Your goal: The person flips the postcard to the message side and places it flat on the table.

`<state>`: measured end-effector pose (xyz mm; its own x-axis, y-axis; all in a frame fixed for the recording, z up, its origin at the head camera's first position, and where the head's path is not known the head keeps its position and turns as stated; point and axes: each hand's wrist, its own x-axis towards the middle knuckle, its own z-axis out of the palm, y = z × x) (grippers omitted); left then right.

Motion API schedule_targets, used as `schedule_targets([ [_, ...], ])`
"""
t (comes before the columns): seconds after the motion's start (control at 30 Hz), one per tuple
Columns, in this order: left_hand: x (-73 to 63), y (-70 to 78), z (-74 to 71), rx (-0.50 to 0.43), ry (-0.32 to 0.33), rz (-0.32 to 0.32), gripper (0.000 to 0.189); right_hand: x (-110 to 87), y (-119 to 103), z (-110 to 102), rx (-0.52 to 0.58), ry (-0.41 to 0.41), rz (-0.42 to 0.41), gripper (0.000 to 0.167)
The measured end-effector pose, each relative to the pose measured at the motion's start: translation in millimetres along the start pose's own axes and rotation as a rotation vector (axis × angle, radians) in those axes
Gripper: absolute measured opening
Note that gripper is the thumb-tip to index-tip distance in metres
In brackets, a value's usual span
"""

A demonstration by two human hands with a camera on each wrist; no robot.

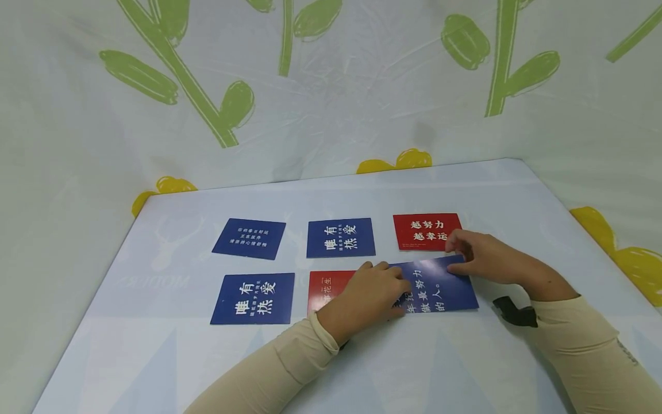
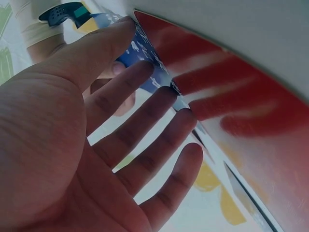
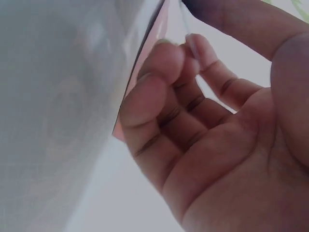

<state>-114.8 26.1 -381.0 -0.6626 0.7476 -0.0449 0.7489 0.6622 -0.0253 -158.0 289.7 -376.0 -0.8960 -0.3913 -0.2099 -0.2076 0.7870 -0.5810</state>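
A blue card [image 1: 429,290] with white characters lies at the right of the near row. The left hand [image 1: 369,296] reaches over its left end, fingertips right at the card and fingers fairly straight in the left wrist view. Partly hidden under this hand is a red card [image 1: 323,287], large in the left wrist view. At the blue card's upper right edge, the thumb of the right hand [image 1: 488,259] touches down. Its loosely bent fingers overlap the corner of another red card [image 1: 421,230] behind. No card shows between thumb and fingers in the right wrist view.
Three more blue cards lie on the pale table [image 1: 129,345]: a near-left card [image 1: 253,299], a far-left card [image 1: 250,238] and a far-middle card [image 1: 341,237]. A white cloth [image 1: 351,115] with green plant prints hangs behind. A black device [image 1: 517,313] sits at the right wrist.
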Motion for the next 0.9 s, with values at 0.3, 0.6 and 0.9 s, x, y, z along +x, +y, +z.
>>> schedule_targets([
  [0.3,0.5,2.3,-1.8,-0.053,-0.004,-0.020,0.049,-3.7,-0.5,-6.5,0.123,-0.017,-0.045,0.025],
  [0.6,-0.8,1.7,-1.8,-0.083,0.027,-0.016,0.062,-6.1,-6.2,-10.5,0.206,-0.031,-0.025,0.022],
  [0.9,-1.1,1.7,-1.4,-0.097,0.044,-0.008,0.068,-7.2,-8.8,-12.0,0.239,-0.058,-0.023,0.021],
])
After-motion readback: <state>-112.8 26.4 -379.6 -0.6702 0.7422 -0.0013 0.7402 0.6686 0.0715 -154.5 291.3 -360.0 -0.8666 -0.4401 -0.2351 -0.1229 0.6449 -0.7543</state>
